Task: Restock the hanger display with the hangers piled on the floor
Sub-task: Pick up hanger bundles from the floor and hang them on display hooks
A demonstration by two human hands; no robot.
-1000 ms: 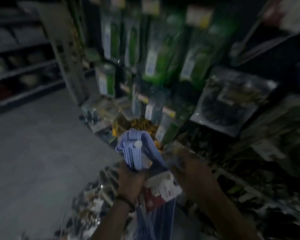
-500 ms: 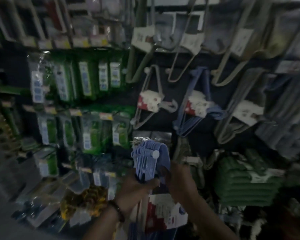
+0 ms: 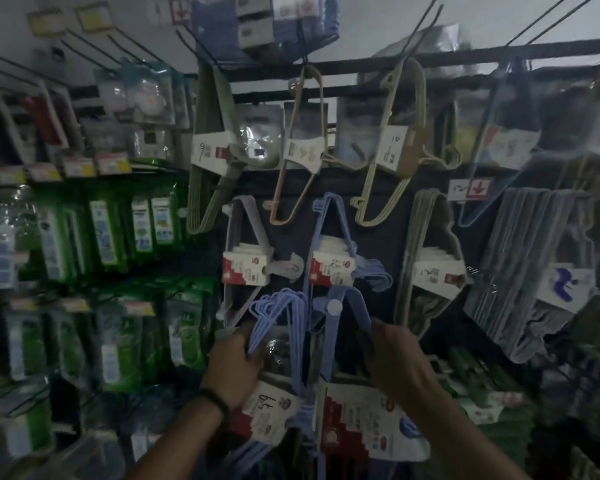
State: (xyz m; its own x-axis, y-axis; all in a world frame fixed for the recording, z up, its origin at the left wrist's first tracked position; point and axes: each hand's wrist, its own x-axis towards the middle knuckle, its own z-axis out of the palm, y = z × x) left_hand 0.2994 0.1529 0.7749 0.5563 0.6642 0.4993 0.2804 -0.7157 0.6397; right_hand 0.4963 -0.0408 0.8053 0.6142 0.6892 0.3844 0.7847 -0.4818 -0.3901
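Hangers are filling my view: I am looking at a dim display wall (image 3: pixel 378 188) with many bundles hanging on pegs. My left hand (image 3: pixel 234 367) is closing around one blue bundle (image 3: pixel 278 317), at about 7 o'clock from the centre of the view; its hooks are pointing up and its red-white card (image 3: pixel 267 415) is sitting just under the hand. My right hand (image 3: pixel 397 362) is gripping the arm of a second blue bundle (image 3: pixel 352 315) at 5 o'clock, and the top of this bundle is lying at a white peg tip (image 3: pixel 335 308). I cannot tell if it is already sitting on the peg. A large card (image 3: pixel 364 427) is hanging below the right wrist. At 12 o'clock from the hands, another blue bundle (image 3: pixel 329 233) is hanging on the wall. Green packets (image 3: pixel 108 233) are filling the shelves at 9 o'clock.
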